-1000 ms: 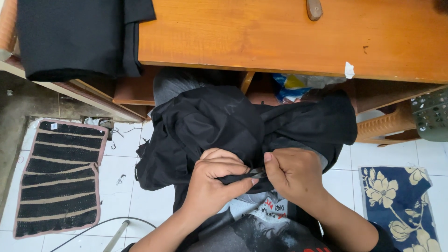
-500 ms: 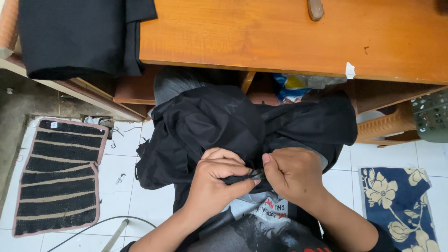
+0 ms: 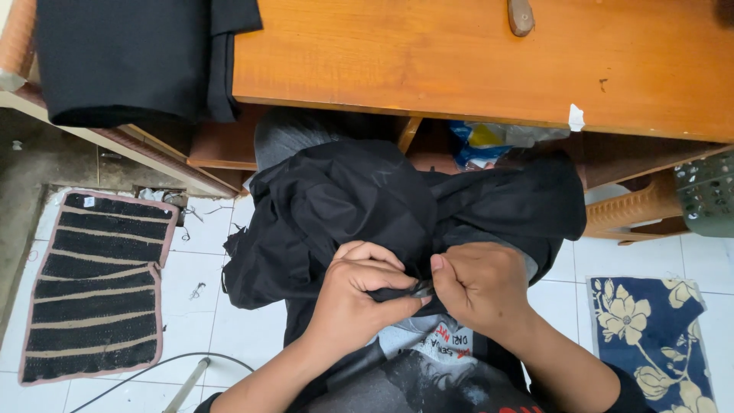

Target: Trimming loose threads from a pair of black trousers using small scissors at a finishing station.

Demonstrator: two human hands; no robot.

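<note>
Two hands on one bundle of black fabric [image 3: 359,206] piled in my lap, below the edge of the wooden table [image 3: 474,61]. My left hand [image 3: 359,294] is closed around a folded edge of the cloth, fingers [image 3: 382,256] curled over the top, thumb pressing from below. My right hand [image 3: 482,287] meets it just beside, thumb and forefinger pinched shut on the same edge, so both hands grip the seam where they touch. Something small and dark sits between the fingertips; too small to tell what. Rest of the fabric spills up toward the table and drapes off to my left, over the white tiled floor [image 3: 229,329]. More black cloth [image 3: 130,53] lies folded on the table's left end. Striped dark mat [image 3: 92,287] on the floor far left, blue floral mat [image 3: 650,336] on the right. Grey cable [image 3: 160,367] runs across the tiles near my left arm.
</note>
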